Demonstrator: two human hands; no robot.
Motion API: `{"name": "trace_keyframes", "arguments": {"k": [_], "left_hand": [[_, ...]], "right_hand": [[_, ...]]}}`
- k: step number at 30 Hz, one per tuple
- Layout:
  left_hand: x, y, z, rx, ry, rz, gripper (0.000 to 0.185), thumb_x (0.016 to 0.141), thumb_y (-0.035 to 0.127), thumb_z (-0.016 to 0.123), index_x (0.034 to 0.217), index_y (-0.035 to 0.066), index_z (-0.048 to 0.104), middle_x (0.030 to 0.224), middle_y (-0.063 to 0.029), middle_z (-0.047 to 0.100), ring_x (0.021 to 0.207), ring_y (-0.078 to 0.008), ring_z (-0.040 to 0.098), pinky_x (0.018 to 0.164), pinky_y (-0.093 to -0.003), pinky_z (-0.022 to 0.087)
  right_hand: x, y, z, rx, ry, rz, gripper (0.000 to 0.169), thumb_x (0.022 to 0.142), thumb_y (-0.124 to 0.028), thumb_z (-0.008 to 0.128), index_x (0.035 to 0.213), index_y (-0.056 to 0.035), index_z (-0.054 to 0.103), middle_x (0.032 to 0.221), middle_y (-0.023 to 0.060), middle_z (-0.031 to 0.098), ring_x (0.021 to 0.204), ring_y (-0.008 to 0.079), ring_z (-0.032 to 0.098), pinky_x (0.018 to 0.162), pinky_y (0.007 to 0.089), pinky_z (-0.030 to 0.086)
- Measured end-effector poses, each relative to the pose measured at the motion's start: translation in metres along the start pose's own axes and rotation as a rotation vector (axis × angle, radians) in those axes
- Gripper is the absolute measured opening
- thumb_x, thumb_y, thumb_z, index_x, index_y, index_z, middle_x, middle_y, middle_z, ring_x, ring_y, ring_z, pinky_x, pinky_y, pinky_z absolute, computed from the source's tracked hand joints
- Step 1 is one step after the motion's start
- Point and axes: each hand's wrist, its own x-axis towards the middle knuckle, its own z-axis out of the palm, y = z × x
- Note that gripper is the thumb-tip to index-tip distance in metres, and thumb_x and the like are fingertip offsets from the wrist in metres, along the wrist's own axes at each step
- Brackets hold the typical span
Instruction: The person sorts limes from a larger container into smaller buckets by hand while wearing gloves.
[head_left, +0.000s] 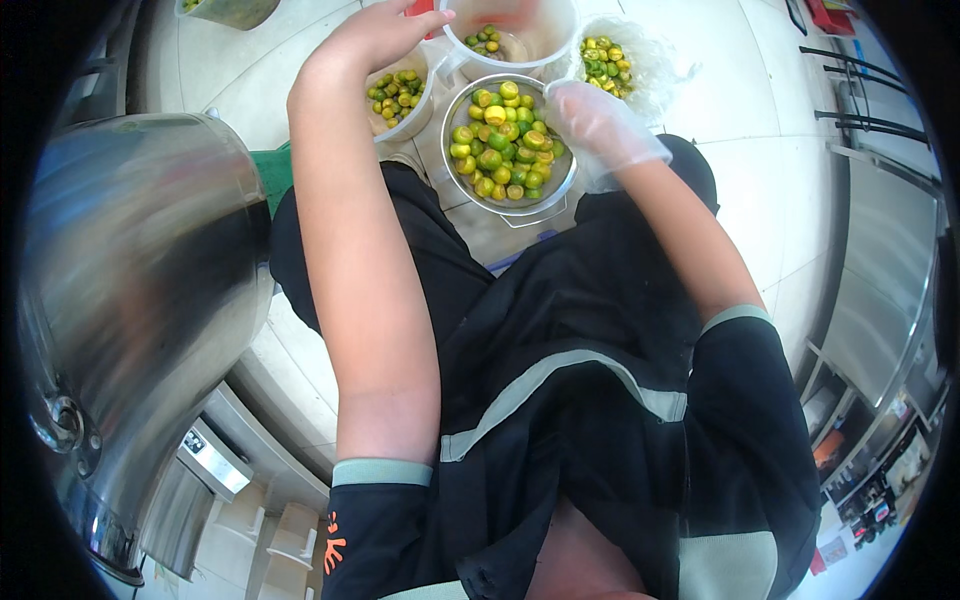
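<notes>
A metal mesh strainer (450, 161) full of small green-yellow citrus fruits (504, 142), several with cut tops, sits between my knees. My right hand (592, 124), in a clear plastic glove, is at its right rim; its fingertips are hard to make out. My left hand (386, 34) is bare and cut off by the top edge, its thumb near the rim of a large clear plastic pitcher (559, 41) holding a few fruits. Below that hand, another plastic pitcher (420, 120) holds more fruits. A clear plastic bag (656, 67) with cut fruits lies to the right.
A large shiny metal drum (150, 247) stands close on my left, beside something green (271, 176). Another plastic container (240, 13) is at the top left on the tiled floor (742, 187). Metal shelving (885, 262) runs along the right side.
</notes>
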Motion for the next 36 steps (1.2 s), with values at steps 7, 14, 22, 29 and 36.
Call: {"name": "trace_keyframes", "arguments": {"k": [7, 14, 22, 29, 36], "left_hand": [[-0.011, 0.006, -0.013, -0.040, 0.037, -0.028, 0.083, 0.085, 0.055, 0.061, 0.140, -0.005, 0.043, 0.138, -0.0262, 0.050, 0.130, -0.0334, 0.048, 0.108, -0.0345, 0.037], [-0.030, 0.024, -0.026, -0.032, 0.010, -0.102, 0.082, 0.085, 0.055, 0.061, 0.141, -0.002, 0.043, 0.128, -0.0260, 0.058, 0.123, -0.0329, 0.055, 0.104, -0.0348, 0.041], [-0.077, 0.052, -0.029, 0.027, 0.052, 0.029, 0.072, 0.087, 0.048, 0.059, 0.140, 0.002, 0.046, 0.121, -0.0242, 0.062, 0.115, -0.0348, 0.059, 0.100, -0.0375, 0.044], [-0.064, 0.050, -0.021, 0.075, -0.062, 0.047, 0.055, 0.087, 0.047, 0.057, 0.134, 0.018, 0.054, 0.117, -0.0206, 0.065, 0.108, -0.0363, 0.062, 0.093, -0.0401, 0.048], [-0.046, 0.065, -0.025, 0.063, -0.101, 0.027, 0.052, 0.088, 0.046, 0.056, 0.133, 0.021, 0.055, 0.120, -0.0189, 0.064, 0.111, -0.0345, 0.061, 0.094, -0.0399, 0.047]], "right_hand": [[-0.019, 0.020, 0.010, 0.141, 0.139, -0.200, 0.017, 0.083, -0.018, 0.062, 0.090, -0.0022, 0.060, 0.085, 0.0180, 0.063, 0.082, 0.0368, 0.062, 0.071, 0.0420, 0.050], [-0.020, 0.008, 0.019, -0.135, 0.013, -0.102, 0.024, 0.091, -0.024, 0.050, 0.094, -0.0037, 0.062, 0.089, 0.0174, 0.064, 0.084, 0.0372, 0.062, 0.072, 0.0426, 0.051], [-0.006, -0.004, 0.020, 0.070, -0.117, 0.079, 0.046, 0.097, -0.038, 0.034, 0.098, -0.0040, 0.065, 0.095, 0.0220, 0.067, 0.092, 0.0394, 0.063, 0.082, 0.0456, 0.049], [-0.002, -0.004, 0.038, 0.097, 0.004, 0.043, 0.014, 0.084, -0.010, 0.053, 0.083, -0.0047, 0.066, 0.081, 0.0180, 0.068, 0.079, 0.0330, 0.068, 0.069, 0.0416, 0.054], [-0.001, 0.010, 0.028, -0.126, 0.081, -0.218, 0.019, 0.089, -0.013, 0.049, 0.086, -0.0034, 0.065, 0.081, 0.0200, 0.066, 0.076, 0.0335, 0.067, 0.064, 0.0406, 0.053]]}}
